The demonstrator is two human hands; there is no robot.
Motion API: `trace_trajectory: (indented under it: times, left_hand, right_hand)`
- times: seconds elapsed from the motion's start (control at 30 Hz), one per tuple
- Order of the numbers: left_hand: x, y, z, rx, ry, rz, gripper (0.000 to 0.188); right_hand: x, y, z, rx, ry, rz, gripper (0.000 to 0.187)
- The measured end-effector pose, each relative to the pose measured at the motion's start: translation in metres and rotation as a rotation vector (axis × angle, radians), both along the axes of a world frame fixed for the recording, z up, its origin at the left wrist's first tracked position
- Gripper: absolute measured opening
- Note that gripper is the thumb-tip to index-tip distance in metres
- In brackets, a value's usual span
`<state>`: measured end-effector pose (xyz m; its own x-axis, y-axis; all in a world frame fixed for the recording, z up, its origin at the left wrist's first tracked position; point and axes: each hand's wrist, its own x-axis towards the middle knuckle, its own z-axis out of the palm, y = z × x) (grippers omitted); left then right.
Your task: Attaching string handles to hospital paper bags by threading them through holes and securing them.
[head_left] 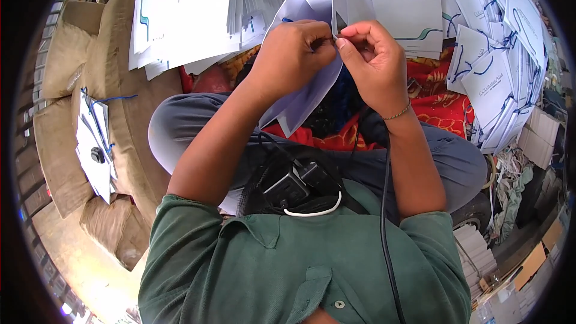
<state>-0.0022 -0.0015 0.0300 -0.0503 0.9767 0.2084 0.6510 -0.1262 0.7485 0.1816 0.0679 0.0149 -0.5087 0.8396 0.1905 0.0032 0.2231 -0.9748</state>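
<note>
An unfolded white paper bag [306, 99] stands tilted above my crossed legs, its inside in bluish shade. My left hand [298, 54] is closed round its upper edge, with the fingertips curled inward. A bit of blue cord [287, 20] shows beside those knuckles. Right against the same edge, my right hand [377, 63] pinches with thumb and forefinger. Whatever lies in that pinch is too small to make out. The two hands nearly meet at the bag's rim.
Flat white bags [180, 18] are stacked at the far left, more bags [405, 6] lie ahead, and a big heap of corded bags [489, 78] rises at the right. A brown sofa [129, 96] borders the left side. Beneath is a red patterned cloth [441, 105]. A black cable [385, 216] hangs down my front.
</note>
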Motion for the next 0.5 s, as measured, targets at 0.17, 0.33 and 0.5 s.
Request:
trace_trajectory:
  times: [0.17,0.33,0.5]
  left_hand:
    - [0.003,0.0012,0.0014,-0.073,-0.026,0.076,0.016]
    - [-0.0029,0.0025,-0.004,0.0,-0.037,0.029,0.015]
    - [0.0013,0.0006,-0.0052,0.028,-0.042,0.051,0.016]
  right_hand:
    - [-0.0005,0.0003,-0.0008,0.037,-0.009,0.013,0.012]
    - [0.0008,0.0006,0.0033,0.081,-0.028,0.013,0.014]
    - [0.0007,0.001,0.0034,0.096,-0.029,0.016,0.014]
